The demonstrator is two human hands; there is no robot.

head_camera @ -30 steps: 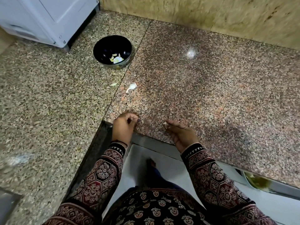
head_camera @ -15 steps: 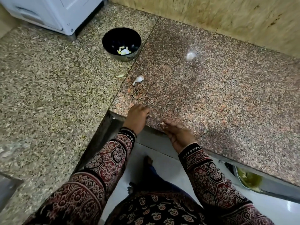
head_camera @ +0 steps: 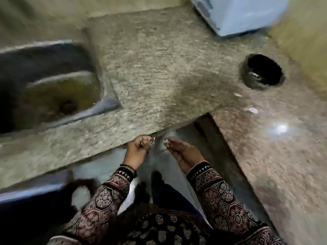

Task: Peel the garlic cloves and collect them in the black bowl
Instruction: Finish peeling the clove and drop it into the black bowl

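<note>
Right hand (head_camera: 184, 151) pinches a blurred, pale garlic piece (head_camera: 166, 142).

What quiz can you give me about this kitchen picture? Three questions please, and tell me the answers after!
1. True or false: the black bowl sits inside the sink.
2. Where is the white appliance? A. at the far edge of the counter, beyond the bowl. B. in the sink. C. under the hands.
3. What do the left hand and the right hand each pinch?
Key:
1. False. It stands on the granite counter, to the right of the sink.
2. A.
3. Each pinches a small pale bit. The blur hides whether it is clove or peel.
</note>
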